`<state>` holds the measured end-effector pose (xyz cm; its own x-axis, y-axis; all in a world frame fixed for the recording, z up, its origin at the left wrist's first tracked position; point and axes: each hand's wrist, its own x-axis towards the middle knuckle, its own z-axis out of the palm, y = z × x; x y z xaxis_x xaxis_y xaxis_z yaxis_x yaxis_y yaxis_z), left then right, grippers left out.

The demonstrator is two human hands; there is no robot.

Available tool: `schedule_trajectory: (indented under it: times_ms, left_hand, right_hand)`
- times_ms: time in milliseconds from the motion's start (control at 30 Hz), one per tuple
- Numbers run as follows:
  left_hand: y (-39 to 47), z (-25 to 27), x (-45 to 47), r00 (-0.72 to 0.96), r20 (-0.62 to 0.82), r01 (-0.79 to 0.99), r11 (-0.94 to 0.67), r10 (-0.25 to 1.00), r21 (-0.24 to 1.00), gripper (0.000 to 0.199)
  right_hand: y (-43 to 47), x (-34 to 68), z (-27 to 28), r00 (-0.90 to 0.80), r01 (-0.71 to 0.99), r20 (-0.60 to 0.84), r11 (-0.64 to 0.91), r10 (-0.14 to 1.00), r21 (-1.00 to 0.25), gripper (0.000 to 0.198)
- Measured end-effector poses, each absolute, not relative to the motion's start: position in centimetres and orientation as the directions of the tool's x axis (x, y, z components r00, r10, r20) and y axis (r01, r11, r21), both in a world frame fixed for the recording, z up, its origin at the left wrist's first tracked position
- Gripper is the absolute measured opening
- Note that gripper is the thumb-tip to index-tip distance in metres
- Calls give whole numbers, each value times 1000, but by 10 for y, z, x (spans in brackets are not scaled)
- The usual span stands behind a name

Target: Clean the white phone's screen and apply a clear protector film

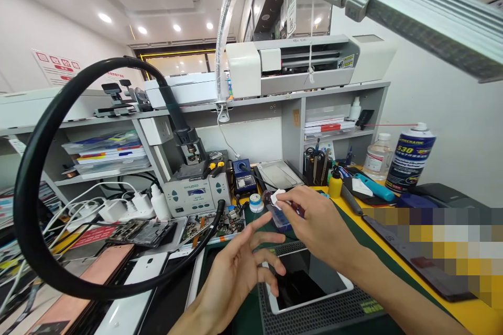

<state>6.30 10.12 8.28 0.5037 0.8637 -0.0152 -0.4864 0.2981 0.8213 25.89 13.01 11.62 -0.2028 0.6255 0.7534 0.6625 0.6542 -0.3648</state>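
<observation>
My right hand is raised over the green work mat and pinches a small white wad between its fingertips. My left hand hovers just below it with its fingers spread and nothing in them. A white tablet lies screen up on a black ribbed pad beneath both hands. A small clear plastic piece sits on the mat just past the tablet, partly hidden by my right hand.
A grey hot-air station with a looping black hose stands at the left. Circuit boards and phone parts lie before it. A spray can, bottles and tools crowd the right; shelves and a lamp arm rise behind.
</observation>
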Motion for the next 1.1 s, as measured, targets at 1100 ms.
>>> schedule_trajectory:
  times_ms: [1100]
  left_hand:
    - [99, 85, 64, 410, -13, -415, 199, 912, 888, 68]
  right_hand:
    - [140, 237, 133, -133, 573, 818, 717, 560, -398, 10]
